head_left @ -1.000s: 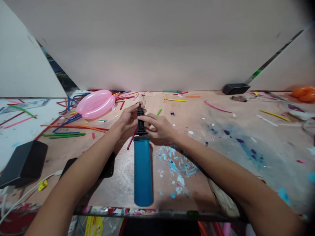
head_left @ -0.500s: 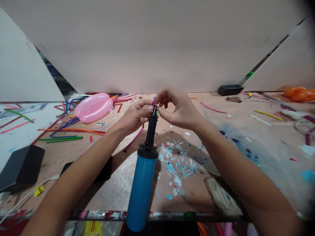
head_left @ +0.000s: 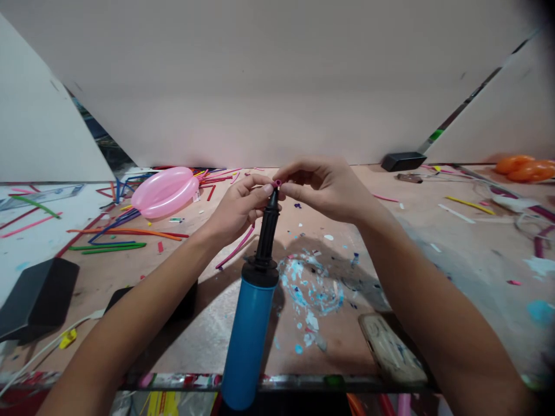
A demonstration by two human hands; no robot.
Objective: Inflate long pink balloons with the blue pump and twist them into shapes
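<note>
A blue balloon pump (head_left: 248, 335) with a black ribbed neck leans over the table's front edge, its nozzle pointing away from me. At the nozzle tip both hands pinch the rolled mouth of a magenta balloon (head_left: 278, 182). My left hand (head_left: 240, 205) is closed on it from the left, thumb against the nozzle. From the right, my right hand (head_left: 327, 188) grips the same mouth between thumb and forefinger. A thin magenta length of balloon (head_left: 236, 247) hangs below my left hand, lying on the table; whether it joins the mouth is hidden.
An inflated pink balloon (head_left: 165, 192) lies at the back left among several uninflated long balloons (head_left: 125, 233). Black boxes stand at left (head_left: 41, 297) and back right (head_left: 403, 161). A phone-like case (head_left: 392, 348) lies near the front edge; orange balloons (head_left: 524, 167) sit far right.
My right hand has turned flatter and closed its fingers in on the balloon mouth. The balloon mouth now shows as a round ring at the nozzle tip. My left hand has barely moved.
</note>
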